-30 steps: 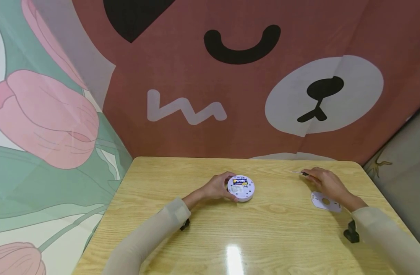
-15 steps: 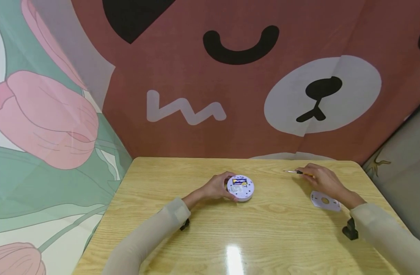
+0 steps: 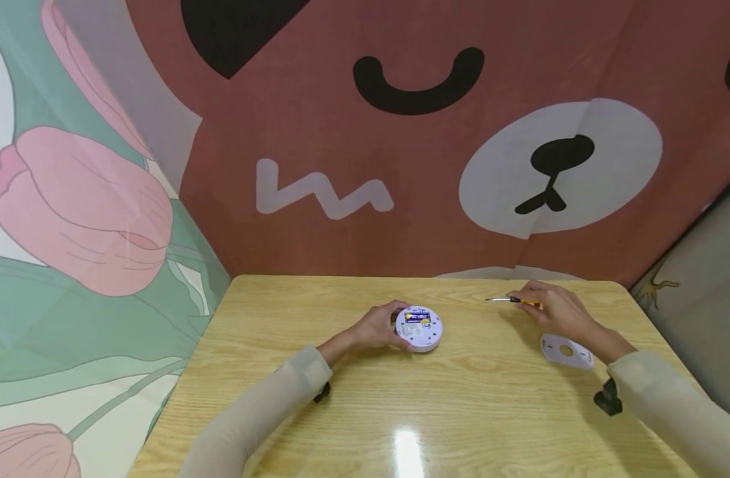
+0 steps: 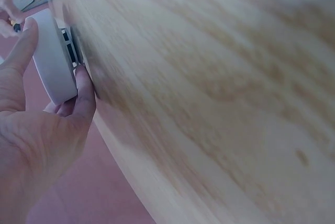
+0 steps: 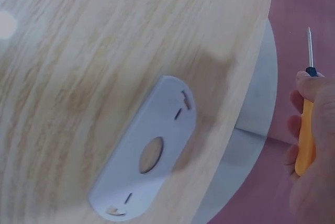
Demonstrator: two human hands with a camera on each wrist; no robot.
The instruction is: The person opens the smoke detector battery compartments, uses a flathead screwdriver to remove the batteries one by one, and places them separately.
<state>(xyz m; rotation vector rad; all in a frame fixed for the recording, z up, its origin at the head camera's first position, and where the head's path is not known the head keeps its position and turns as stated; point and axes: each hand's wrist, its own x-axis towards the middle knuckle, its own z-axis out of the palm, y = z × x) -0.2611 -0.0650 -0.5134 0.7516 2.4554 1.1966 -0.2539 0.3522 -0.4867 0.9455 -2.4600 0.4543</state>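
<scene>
A round white smoke detector [image 3: 419,329], its back with blue-and-yellow batteries turned up, is at the middle of the table. Around its left side, thumb and fingers of my left hand [image 3: 376,325] grip the rim; the left wrist view has the detector [image 4: 52,59] on edge between thumb and fingers. My right hand [image 3: 558,310] holds a screwdriver [image 3: 513,300] above the table, right of the detector and apart from it. The right wrist view shows its orange handle [image 5: 305,140] in the fingers, the metal shaft pointing away.
A white mounting plate [image 3: 566,350] with a round hole and slots lies on the wooden table [image 3: 460,411], below my right hand. Printed cloth [image 3: 317,239] hangs behind the table's back edge. Black wrist-worn pieces [image 3: 608,398] show under both sleeves.
My right hand has moved left and slightly up with the screwdriver, and more of its handle shows. My left hand and the smoke detector have hardly moved.
</scene>
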